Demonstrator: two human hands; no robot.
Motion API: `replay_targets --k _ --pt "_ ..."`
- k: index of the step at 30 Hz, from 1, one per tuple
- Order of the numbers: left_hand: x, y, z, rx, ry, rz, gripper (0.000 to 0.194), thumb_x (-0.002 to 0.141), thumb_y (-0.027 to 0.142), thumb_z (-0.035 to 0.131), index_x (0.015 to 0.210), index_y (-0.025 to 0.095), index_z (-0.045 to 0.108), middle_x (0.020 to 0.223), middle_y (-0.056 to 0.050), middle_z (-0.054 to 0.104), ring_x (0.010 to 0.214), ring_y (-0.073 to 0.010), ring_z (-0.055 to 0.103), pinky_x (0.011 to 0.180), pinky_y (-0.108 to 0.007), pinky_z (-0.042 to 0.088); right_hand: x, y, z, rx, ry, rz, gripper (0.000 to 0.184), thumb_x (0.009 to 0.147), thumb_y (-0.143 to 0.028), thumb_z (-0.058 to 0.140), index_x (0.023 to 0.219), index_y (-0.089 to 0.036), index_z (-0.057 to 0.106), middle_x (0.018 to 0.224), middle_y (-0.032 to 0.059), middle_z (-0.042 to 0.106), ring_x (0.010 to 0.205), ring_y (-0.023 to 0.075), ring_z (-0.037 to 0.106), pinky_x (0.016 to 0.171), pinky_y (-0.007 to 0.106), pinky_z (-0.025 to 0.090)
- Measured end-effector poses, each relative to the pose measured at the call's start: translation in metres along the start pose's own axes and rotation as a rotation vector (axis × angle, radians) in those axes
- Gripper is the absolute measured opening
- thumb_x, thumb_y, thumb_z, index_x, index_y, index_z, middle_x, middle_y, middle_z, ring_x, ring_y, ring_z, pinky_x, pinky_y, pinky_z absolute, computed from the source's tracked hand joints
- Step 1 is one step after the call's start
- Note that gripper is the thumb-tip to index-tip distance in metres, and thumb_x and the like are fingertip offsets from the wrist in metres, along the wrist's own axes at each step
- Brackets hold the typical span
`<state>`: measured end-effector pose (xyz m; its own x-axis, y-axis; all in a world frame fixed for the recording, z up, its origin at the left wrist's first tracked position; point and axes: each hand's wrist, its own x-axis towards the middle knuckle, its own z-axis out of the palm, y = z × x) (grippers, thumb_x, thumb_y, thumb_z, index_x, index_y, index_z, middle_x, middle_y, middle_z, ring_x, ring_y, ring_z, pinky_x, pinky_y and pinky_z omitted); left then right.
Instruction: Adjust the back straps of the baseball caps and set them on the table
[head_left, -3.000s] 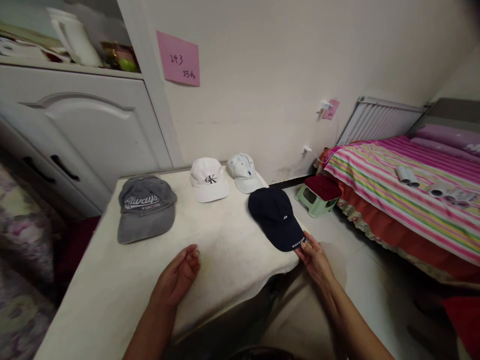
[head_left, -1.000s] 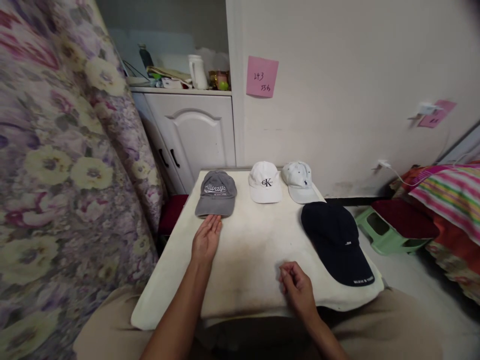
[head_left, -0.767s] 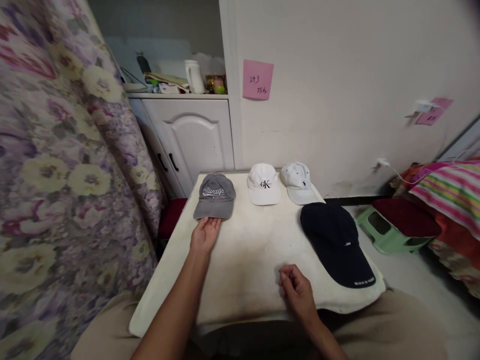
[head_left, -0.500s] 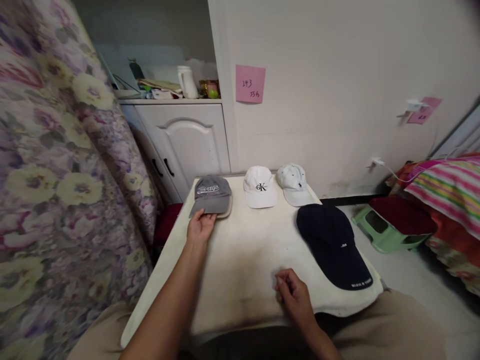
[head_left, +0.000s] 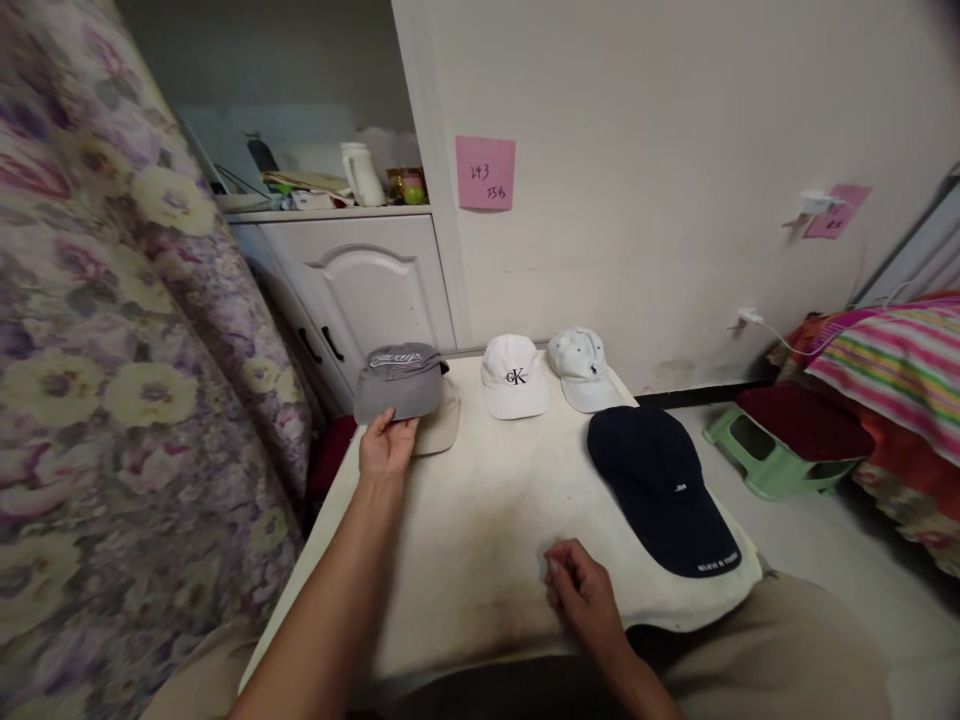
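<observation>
My left hand (head_left: 386, 444) grips the brim of a grey cap (head_left: 397, 381) with white lettering and holds it lifted off the table's far left corner. A beige cap (head_left: 444, 428) shows beneath it on the white table (head_left: 480, 540). My right hand (head_left: 581, 590) rests near the front edge with its fingers curled and nothing visible in them. A navy cap (head_left: 660, 485) lies just right of that hand. A white cap with a black logo (head_left: 514, 375) and a pale dotted cap (head_left: 583, 355) sit along the far edge.
A floral curtain (head_left: 112, 400) hangs close on the left. A white cabinet (head_left: 352, 280) with a jug on top stands behind the table. A pink note (head_left: 485, 173) is on the wall. A green stool (head_left: 776, 450) and a striped bed (head_left: 892, 360) are to the right.
My left hand reached forward, took the grey cap by its brim and raised it, uncovering a beige cap. My right hand left the navy cap and curled near the front edge.
</observation>
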<state>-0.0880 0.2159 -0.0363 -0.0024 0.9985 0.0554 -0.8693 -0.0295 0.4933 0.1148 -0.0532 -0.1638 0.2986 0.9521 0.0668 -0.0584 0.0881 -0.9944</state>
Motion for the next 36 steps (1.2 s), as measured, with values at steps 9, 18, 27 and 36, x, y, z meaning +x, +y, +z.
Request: replay_targets --k 9,18,27,36 --pt "-0.074 -0.025 0.012 0.025 -0.032 -0.160 0.044 0.088 0.003 0.046 0.123 0.025 0.061 0.102 -0.004 0.078 0.099 -0.0200 0.071 0.090 -0.036 0.056 0.009 -0.005 -0.008 0.170 -0.008 0.083 0.032 0.084 -0.050 0.066 0.091 -0.019 0.063 0.074 0.0016 0.065 0.057 0.0130 0.058 0.055 0.025 0.046" --pt "-0.249 -0.075 -0.052 0.091 0.255 -0.697 0.044 0.082 0.003 0.060 0.116 0.031 0.067 0.097 -0.001 0.079 0.104 -0.0225 0.071 0.088 -0.032 0.057 0.030 -0.032 -0.013 0.788 -0.067 0.190 0.040 0.082 -0.051 0.068 0.108 -0.021 0.069 0.114 0.0102 0.072 0.101 0.0234 0.067 0.090 0.038 0.051" --pt "-0.276 -0.061 -0.077 -0.003 0.148 -0.782 0.021 0.086 0.019 0.061 0.098 0.027 0.076 0.106 -0.004 0.078 0.110 -0.0271 0.068 0.103 -0.044 0.049 0.028 -0.023 -0.020 0.767 0.006 0.265 0.030 0.071 -0.035 0.076 0.096 -0.019 0.071 0.097 0.0071 0.077 0.092 0.0262 0.071 0.080 0.039 0.056" --pt "-0.240 -0.040 -0.054 0.108 0.013 -0.749 0.017 0.084 0.021 0.066 0.098 0.021 0.074 0.106 -0.008 0.077 0.113 -0.0293 0.066 0.101 -0.041 0.051 0.011 -0.024 -0.033 0.595 -0.020 0.204 0.019 0.072 -0.033 0.069 0.088 -0.024 0.074 0.096 0.0066 0.077 0.089 0.0281 0.070 0.084 0.046 0.055"
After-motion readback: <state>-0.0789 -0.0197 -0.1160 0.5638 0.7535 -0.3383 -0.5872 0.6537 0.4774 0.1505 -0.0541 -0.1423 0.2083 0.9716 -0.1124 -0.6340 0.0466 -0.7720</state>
